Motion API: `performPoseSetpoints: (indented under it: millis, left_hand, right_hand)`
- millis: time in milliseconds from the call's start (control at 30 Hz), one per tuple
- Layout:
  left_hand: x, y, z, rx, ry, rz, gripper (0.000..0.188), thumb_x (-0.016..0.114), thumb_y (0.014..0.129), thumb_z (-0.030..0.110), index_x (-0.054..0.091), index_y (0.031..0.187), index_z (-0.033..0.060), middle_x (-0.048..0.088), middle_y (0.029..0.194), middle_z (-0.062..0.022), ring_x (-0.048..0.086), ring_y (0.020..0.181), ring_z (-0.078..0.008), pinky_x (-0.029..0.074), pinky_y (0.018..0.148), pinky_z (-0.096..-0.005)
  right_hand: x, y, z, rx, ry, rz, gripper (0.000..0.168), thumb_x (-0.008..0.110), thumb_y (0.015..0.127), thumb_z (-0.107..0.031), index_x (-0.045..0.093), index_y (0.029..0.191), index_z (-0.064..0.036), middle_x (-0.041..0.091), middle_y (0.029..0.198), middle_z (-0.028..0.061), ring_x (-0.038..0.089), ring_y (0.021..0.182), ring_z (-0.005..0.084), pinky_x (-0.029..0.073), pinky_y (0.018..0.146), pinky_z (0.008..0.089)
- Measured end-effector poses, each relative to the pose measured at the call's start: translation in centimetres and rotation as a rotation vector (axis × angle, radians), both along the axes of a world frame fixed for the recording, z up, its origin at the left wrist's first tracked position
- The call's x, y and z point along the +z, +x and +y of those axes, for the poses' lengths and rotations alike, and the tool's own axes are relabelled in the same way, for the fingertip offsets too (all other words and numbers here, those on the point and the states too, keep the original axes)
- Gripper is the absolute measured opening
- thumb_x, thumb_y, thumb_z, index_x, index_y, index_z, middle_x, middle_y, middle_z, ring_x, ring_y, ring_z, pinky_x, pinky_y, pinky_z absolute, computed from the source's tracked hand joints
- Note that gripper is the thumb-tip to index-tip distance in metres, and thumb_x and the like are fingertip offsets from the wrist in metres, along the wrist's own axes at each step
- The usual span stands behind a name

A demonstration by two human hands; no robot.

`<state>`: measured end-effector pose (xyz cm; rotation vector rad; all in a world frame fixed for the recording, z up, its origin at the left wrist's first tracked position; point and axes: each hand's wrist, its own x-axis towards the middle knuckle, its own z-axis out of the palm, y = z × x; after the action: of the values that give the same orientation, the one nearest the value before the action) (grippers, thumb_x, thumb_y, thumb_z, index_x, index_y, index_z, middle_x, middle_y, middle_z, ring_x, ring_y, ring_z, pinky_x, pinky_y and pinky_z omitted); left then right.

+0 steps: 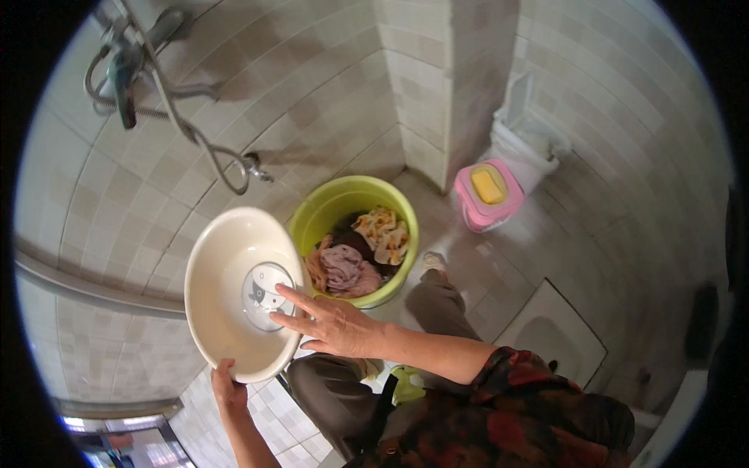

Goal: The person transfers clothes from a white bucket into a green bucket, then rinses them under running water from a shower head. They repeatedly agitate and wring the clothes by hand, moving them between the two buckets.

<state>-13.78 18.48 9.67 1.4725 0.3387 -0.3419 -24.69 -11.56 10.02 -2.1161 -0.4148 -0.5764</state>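
A cream plastic basin (225, 275) is tilted with its inside towards me; a cartoon picture marks its bottom. My left hand (228, 383) grips the lower rim, thumb over the edge. Reaching over the right-hand rim, my right hand (333, 324) has its fingers spread above the basin's inside; whether the fingertips touch it I cannot tell. Beyond the basin, a larger yellow-green tub (409, 216) stands on the floor. It holds a pinkish cloth (345, 269), a cream and orange patterned cloth (383, 234) and dark cloth.
A pink container (475, 219) with a yellow block (487, 186) on its lid stands beside a white lidded bin (512, 143). A shower hose (193, 131) and a small tap (257, 169) are on the tiled wall. A squat toilet (538, 345) is at the right.
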Motion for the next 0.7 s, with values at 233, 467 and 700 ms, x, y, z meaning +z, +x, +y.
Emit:
performPoseSetpoints:
  millis: [233, 467, 700]
  left_hand:
    - [3.6, -3.8, -11.6, -0.301, -0.072, -0.058, 0.04, 0.054, 0.076, 0.007, 0.048, 0.113, -0.0046, 0.06, 0.098, -0.0132, 0.062, 0.084, -0.0238, 0.052, 0.069, -0.0335]
    - [0.8, -12.5, -24.6, -0.715, -0.031, 0.243, 0.033, 0.054, 0.084, 0.016, 0.05, 0.112, 0.0001, 0.062, 0.095, -0.0096, 0.063, 0.08, -0.0178, 0.054, 0.057, -0.0288]
    - [-7.5, -22.5, -33.5, -0.954, -0.028, 0.47, 0.052, 0.047, 0.093, 0.023, 0.025, 0.137, 0.0072, 0.051, 0.117, -0.0163, 0.062, 0.086, -0.0268, 0.055, 0.069, -0.0374]
  right_hand:
    - [4.2, -9.6, -7.2, -0.433, -0.191, -0.13, 0.03, 0.073, 0.062, -0.013, 0.061, 0.089, -0.007, 0.049, 0.112, 0.0069, 0.054, 0.097, 0.0242, 0.049, 0.075, 0.0347]
    - [2.7, -24.3, -13.8, -0.74, -0.278, 0.097, 0.029, 0.076, 0.057, -0.014, 0.06, 0.082, -0.011, 0.052, 0.098, 0.0047, 0.056, 0.088, 0.0241, 0.05, 0.07, 0.0333]
    - [0.1, -32.7, -15.6, -1.065, -0.102, 0.605, 0.025, 0.075, 0.059, -0.012, 0.062, 0.08, -0.009, 0.055, 0.085, 0.0073, 0.057, 0.083, 0.0275, 0.048, 0.069, 0.0376]
